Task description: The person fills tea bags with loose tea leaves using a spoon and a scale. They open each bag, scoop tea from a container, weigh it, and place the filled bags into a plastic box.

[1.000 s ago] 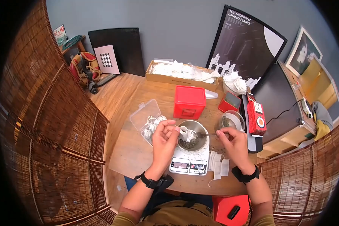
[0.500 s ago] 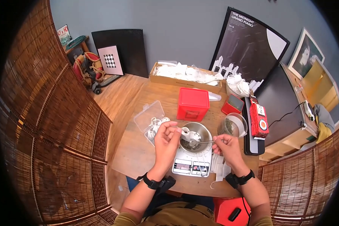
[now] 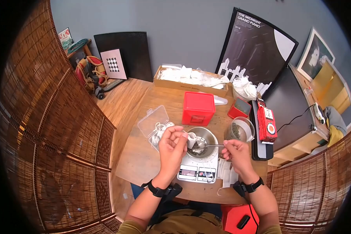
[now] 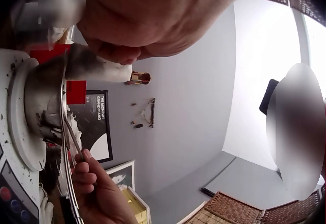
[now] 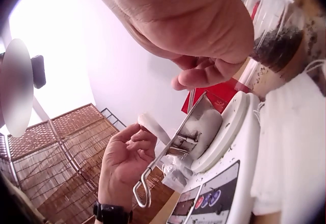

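My left hand [image 3: 171, 150] pinches a small white tea bag [image 3: 191, 139] over the left side of a metal bowl [image 3: 211, 137]. Dark stuff shows through the lower part of the bag in the left wrist view. Between thumb and fingers of my right hand [image 3: 240, 156] is the handle of a metal spoon [image 3: 216, 145], whose head is in the bowl near the bag. Loose dark leaves [image 3: 199, 151] lie in the bowl with something white. A white digital scale [image 3: 183, 163] carries the bowl, and a wire handle [image 5: 145, 187] sticks out from its rim.
A red tin [image 3: 199, 107] stands behind the bowl. An open clear box [image 3: 153, 119] of stringed white bags is on the left. To the right stand a clear tub [image 3: 249, 128] with leaves and a red packet [image 3: 266, 124]. Flat white bags [image 3: 226, 173] lie beside the scale.
My right hand has come in to the left and slightly down, bringing the spoon head from the bowl's right side toward the tea bag. My left hand keeps hold of the bag over the bowl.
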Demonstrator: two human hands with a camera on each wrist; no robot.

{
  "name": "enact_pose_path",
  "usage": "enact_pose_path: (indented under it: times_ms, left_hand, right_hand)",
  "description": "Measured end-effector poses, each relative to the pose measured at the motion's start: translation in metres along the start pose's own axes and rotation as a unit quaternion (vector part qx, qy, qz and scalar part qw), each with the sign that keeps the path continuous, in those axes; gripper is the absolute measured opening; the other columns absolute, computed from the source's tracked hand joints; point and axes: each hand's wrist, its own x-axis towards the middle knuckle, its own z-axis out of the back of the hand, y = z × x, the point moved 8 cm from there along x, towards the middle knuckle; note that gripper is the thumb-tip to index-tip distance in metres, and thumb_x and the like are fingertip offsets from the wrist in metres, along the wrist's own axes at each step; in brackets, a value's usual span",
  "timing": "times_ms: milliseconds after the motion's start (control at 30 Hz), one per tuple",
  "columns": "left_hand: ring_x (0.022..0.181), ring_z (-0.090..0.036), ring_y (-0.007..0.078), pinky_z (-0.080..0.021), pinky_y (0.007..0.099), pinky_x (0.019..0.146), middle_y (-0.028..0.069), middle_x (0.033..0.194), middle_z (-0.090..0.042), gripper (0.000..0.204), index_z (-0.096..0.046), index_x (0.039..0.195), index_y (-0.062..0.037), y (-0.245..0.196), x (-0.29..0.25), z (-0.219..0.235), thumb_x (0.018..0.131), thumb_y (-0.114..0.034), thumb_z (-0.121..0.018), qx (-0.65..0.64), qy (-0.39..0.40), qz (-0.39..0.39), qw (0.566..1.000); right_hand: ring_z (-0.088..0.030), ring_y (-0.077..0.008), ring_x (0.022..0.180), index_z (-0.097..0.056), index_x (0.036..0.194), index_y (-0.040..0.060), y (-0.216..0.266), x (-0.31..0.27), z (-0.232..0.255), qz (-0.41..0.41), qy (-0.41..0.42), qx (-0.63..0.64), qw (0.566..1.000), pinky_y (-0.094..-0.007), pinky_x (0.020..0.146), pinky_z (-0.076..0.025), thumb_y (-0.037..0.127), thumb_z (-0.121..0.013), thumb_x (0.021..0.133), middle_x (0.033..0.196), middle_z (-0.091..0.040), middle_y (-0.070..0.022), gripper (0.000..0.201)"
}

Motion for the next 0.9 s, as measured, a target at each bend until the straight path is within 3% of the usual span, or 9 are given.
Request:
enact_pose_path:
  times_ms: [167, 267, 667, 767, 833, 900]
  left_hand:
    - [0.063, -0.059, 0.0068, -0.043, 0.0211, 0.047, 0.0033, 0.093, -0.067, 0.027, -0.056, 0.128, 0.0002, 0.011, -0.001, -0.008, 0.104, -0.002, -0.069, -0.031, 0.028, 0.042, 0.998]
    - [0.062, -0.064, 0.0101, -0.049, 0.0237, 0.045, 0.0055, 0.088, -0.066, 0.033, -0.055, 0.129, 0.0028, 0.032, 0.000, -0.009, 0.101, -0.001, -0.072, 0.030, 0.059, 0.127, 0.990]
    - [0.062, -0.066, 0.0107, -0.053, 0.0250, 0.044, 0.0073, 0.089, -0.064, 0.034, -0.053, 0.131, 0.0064, 0.036, 0.003, -0.008, 0.103, -0.002, -0.070, 0.061, 0.064, 0.122, 0.989]
    - [0.061, -0.064, 0.0099, -0.050, 0.0229, 0.046, 0.0047, 0.085, -0.065, 0.030, -0.055, 0.129, 0.0033, 0.034, 0.001, -0.010, 0.103, -0.001, -0.069, 0.062, 0.054, 0.121, 0.989]
    - [0.061, -0.064, 0.0100, -0.050, 0.0230, 0.046, 0.0048, 0.085, -0.065, 0.030, -0.055, 0.130, 0.0033, 0.035, 0.001, -0.008, 0.104, -0.001, -0.069, 0.061, 0.056, 0.119, 0.989]
    - [0.062, -0.064, 0.0100, -0.050, 0.0231, 0.046, 0.0049, 0.086, -0.065, 0.030, -0.055, 0.130, 0.0032, 0.037, 0.002, -0.007, 0.104, -0.001, -0.068, 0.060, 0.058, 0.117, 0.990]
  right_hand:
    - [-0.065, -0.0092, 0.060, -0.073, 0.104, -0.0014, 0.029, -0.007, 0.020, 0.052, -0.045, -0.022, 0.997, -0.0232, 0.056, -0.051, 0.019, -0.076, 0.105, 0.079, -0.074, -0.0059, 0.021]
    - [-0.065, -0.0088, 0.060, -0.073, 0.103, -0.0004, 0.045, -0.010, 0.028, 0.066, -0.054, -0.022, 0.996, -0.0227, 0.055, -0.050, 0.020, -0.076, 0.105, 0.079, -0.074, -0.0054, 0.020]
    - [-0.069, -0.0081, 0.064, -0.076, 0.106, -0.0028, 0.080, -0.034, -0.005, 0.131, -0.032, -0.126, 0.983, -0.0216, 0.058, -0.052, 0.016, -0.075, 0.105, 0.080, -0.075, -0.0053, 0.019]
    - [-0.072, -0.0091, 0.068, -0.077, 0.105, -0.0041, 0.089, -0.050, -0.013, 0.197, -0.051, -0.172, 0.964, -0.0223, 0.061, -0.054, 0.012, -0.076, 0.103, 0.080, -0.075, -0.0056, 0.016]
    - [-0.073, -0.0106, 0.069, -0.076, 0.103, -0.0049, 0.104, -0.064, -0.024, 0.298, -0.042, -0.269, 0.915, -0.0243, 0.061, -0.055, 0.006, -0.077, 0.101, 0.080, -0.075, -0.0080, 0.011]
    - [-0.072, -0.0113, 0.068, -0.076, 0.103, -0.0048, 0.106, -0.072, -0.030, 0.344, -0.045, -0.290, 0.892, -0.0253, 0.061, -0.055, 0.004, -0.078, 0.100, 0.080, -0.075, -0.0092, 0.010]
